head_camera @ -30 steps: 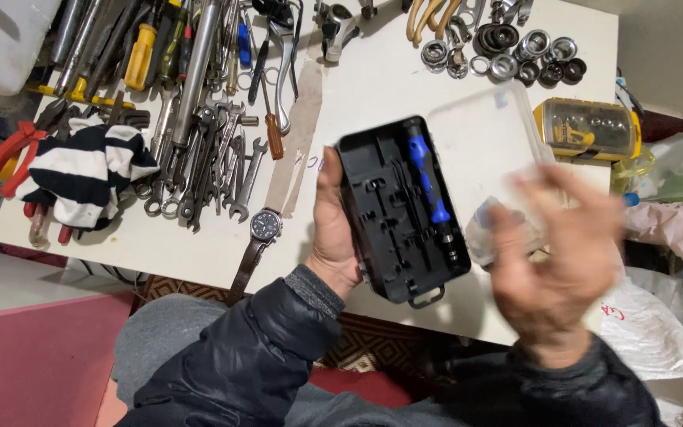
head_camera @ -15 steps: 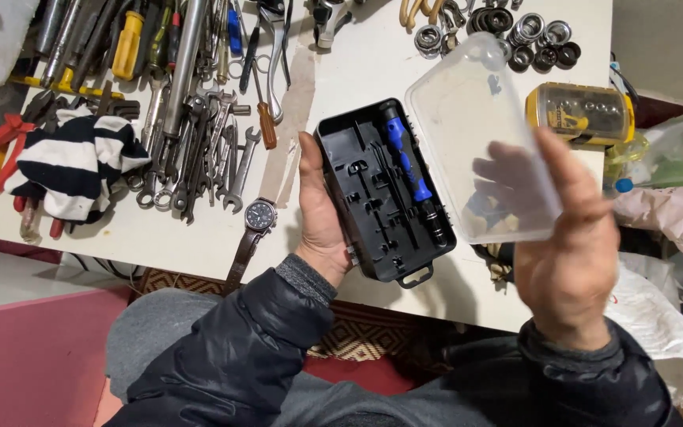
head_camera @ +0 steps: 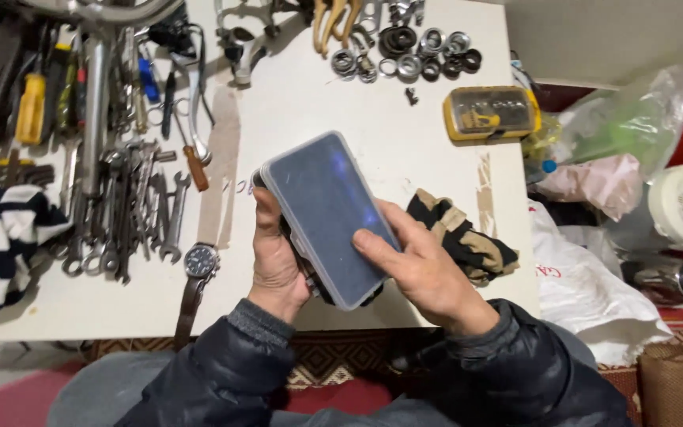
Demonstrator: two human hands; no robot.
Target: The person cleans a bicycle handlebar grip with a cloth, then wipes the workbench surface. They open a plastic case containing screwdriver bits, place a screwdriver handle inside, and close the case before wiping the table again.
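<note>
Over the near edge of the white tabletop (head_camera: 341, 95), the left hand (head_camera: 277, 265) clamps the side of a flat black tool case with a clear plastic lid (head_camera: 327, 215), lid seemingly down. The right hand (head_camera: 424, 269) lies on the lid, fingers flat rather than gripping. A yellow rectangular bit box with a clear top (head_camera: 490, 115) sits at the right edge; a wristwatch (head_camera: 199, 261) lies just left.
</note>
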